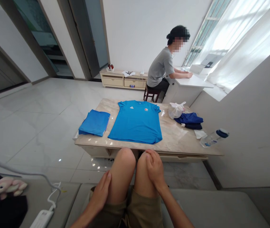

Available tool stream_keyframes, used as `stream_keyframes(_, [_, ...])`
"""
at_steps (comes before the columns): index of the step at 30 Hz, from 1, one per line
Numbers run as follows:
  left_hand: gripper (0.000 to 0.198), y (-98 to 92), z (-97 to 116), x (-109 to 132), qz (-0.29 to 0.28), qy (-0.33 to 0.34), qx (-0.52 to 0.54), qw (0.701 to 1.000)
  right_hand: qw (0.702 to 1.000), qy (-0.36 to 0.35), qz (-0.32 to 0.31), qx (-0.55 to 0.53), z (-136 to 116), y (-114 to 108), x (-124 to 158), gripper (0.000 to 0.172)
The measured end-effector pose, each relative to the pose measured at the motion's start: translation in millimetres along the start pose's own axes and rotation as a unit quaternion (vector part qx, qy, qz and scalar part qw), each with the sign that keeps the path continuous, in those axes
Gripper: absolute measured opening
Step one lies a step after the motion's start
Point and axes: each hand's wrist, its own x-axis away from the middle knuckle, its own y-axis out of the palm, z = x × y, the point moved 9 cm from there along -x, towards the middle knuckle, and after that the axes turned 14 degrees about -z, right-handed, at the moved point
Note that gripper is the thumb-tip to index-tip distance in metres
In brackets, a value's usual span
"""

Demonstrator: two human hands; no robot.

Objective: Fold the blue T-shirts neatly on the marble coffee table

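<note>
A blue T-shirt (138, 122) lies spread flat on the low coffee table (172, 139), its collar at the far side and two small marks on the chest. To its left rests a folded blue garment (95, 123). Against the side of my left thigh, my left hand (100, 190) lies with its fingers stretched out. My right hand (154, 166) rests over my right knee, fingers extended and holding nothing. Both hands are nearer to me than the table edge and apart from the shirt.
On the table's right are a white plastic bag (177, 110), dark blue folded clothes (189, 120) and a clear bottle (213, 138). A person (160, 68) sits at a white desk (191, 82). A plush toy (5, 187) and power strip (42, 218) lie on the sofa.
</note>
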Motion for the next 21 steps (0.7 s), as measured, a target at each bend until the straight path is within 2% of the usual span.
stream_keyframes(3, [0.072,12.4,45,4,0.036,0.084,-0.05,0.995,0.997,0.026,0.008,-0.074,14,-4,3,0.038])
stream_keyframes(6, [0.079,18.0,82,3,0.047,0.176,-0.132,0.974,0.989,0.056,0.005,-0.139,26,-5,3,0.038])
stream_keyframes(8, [0.081,15.1,99,-3,0.042,0.218,-0.164,0.961,0.983,0.068,-0.002,-0.168,30,-4,2,0.037])
stream_keyframes(11, [0.079,1.6,114,-22,0.01,0.24,-0.16,0.957,0.976,0.072,-0.032,-0.201,36,-1,-3,0.037])
stream_keyframes(14, [0.062,-10.4,121,-60,-0.077,0.225,-0.113,0.965,0.963,0.072,-0.118,-0.23,50,11,-14,0.041])
stream_keyframes(17, [0.06,-20.9,122,-118,-0.141,0.191,-0.085,0.968,0.952,0.095,-0.212,-0.201,82,25,-37,0.046])
stream_keyframes(19, [0.062,-30.1,125,-166,-0.131,0.186,-0.107,0.968,0.961,0.123,-0.224,-0.108,114,28,-63,0.049])
stream_keyframes(21, [0.066,-35.7,130,-213,-0.101,0.2,-0.154,0.962,0.971,0.128,-0.199,0.014,144,27,-97,0.055])
